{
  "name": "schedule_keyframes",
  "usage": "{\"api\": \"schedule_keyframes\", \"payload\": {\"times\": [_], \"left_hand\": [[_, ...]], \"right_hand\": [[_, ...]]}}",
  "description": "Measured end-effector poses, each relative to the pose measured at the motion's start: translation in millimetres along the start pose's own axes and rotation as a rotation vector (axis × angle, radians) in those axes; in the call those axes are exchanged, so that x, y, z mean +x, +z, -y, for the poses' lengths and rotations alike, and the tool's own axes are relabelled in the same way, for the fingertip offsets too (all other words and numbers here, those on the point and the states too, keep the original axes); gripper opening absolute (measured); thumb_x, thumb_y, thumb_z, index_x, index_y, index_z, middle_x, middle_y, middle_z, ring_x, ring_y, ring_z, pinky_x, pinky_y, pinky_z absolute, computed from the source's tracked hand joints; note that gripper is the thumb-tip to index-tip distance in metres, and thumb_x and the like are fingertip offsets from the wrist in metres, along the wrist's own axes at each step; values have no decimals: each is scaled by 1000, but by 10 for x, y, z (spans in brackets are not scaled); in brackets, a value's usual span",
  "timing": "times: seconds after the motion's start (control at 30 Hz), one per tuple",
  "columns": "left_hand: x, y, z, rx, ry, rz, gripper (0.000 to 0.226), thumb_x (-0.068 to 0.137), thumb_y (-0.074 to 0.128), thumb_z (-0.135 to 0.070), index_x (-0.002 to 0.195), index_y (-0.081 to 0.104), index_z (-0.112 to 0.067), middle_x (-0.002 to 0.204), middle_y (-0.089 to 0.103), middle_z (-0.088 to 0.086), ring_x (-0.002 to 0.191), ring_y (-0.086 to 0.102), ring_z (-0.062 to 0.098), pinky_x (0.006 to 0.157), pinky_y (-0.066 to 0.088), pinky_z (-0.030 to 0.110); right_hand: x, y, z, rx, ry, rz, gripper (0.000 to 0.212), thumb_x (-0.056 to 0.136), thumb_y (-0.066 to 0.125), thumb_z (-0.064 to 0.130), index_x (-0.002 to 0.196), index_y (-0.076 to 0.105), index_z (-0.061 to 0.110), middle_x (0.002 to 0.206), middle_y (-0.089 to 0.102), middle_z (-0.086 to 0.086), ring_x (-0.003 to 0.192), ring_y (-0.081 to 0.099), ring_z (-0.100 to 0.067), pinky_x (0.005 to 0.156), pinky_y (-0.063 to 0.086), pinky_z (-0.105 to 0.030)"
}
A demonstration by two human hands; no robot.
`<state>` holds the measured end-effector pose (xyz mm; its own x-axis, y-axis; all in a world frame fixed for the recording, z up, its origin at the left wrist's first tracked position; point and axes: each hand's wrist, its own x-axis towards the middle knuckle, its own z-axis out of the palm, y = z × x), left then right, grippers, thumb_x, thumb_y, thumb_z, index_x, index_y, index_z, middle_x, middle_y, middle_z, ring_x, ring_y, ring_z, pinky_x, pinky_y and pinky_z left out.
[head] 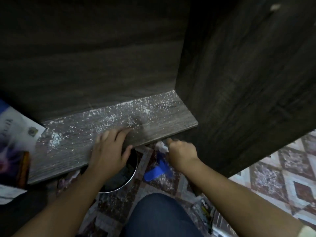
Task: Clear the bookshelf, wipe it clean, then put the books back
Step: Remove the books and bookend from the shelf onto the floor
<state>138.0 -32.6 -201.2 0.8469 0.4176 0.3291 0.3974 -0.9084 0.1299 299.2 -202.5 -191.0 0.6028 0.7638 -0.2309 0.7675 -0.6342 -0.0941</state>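
Shelf board (119,120): the bottom board of a dark wood-grain bookshelf, running from the lower left up to the right corner, where it meets the side panel (239,82) and the back panel (85,57).
Dust (145,106): white specks scattered over most of the board, thickest along the back edge and toward the right corner.
Books (13,144): at the left end of the board, one pale cover with print lying flat and a darker volume at its near corner; blurred, titles not readable.
Left hand (109,151): rests palm-down on the front edge of the board near its middle, fingers straight and spread apart on the wood, thumb hanging over the edge.
Right hand (181,151): just off the front edge, near the board's right end, fingers curled into a fist and clamped on a white wad (161,145); cloth or paper cannot be told.
Blue object (157,171): below the right hand, over the floor; blurred, and I cannot tell whether the hand holds it.
Metal bowl (126,178): on the floor under the board's front edge, partly hidden by the left wrist, with something dark inside.
Floor (273,177): tiles in a diamond pattern, red-brown and pale.
Knee (159,216): in blue denim, at the bottom middle, between the two forearms.
Printed papers (205,209): on the floor under the right forearm.
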Motion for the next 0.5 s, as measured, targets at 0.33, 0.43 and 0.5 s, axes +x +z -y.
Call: {"api": "schedule_keyframes", "payload": {"times": [0.33,0.43,0.5], "left_hand": [[-443,-1288,152,35,-66,-259,21,82,54,-32,92,67,-20,106,58,-1,99,52,22,84,38,40],[-622,-1682,285,71,-93,-333,19,81,53,-34,82,65,-19,105,59,0,97,53,23,82,37,39],[-771,-1926,409,97,-140,-381,10,79,64,-27,81,64,-18,106,59,2,98,53,24,82,39,40]], "right_hand": [[-550,-1324,1017,-58,-248,-334,33,92,53,32,123,50,19,113,64,-5,102,63,-29,75,44,-33],[-707,-1561,1357,-49,-339,-383,36,92,53,35,124,49,20,117,61,-5,105,61,-28,78,45,-34],[-784,-1690,1596,-65,-409,-417,36,92,53,37,124,48,20,116,60,-4,105,60,-27,74,41,-33]]}}
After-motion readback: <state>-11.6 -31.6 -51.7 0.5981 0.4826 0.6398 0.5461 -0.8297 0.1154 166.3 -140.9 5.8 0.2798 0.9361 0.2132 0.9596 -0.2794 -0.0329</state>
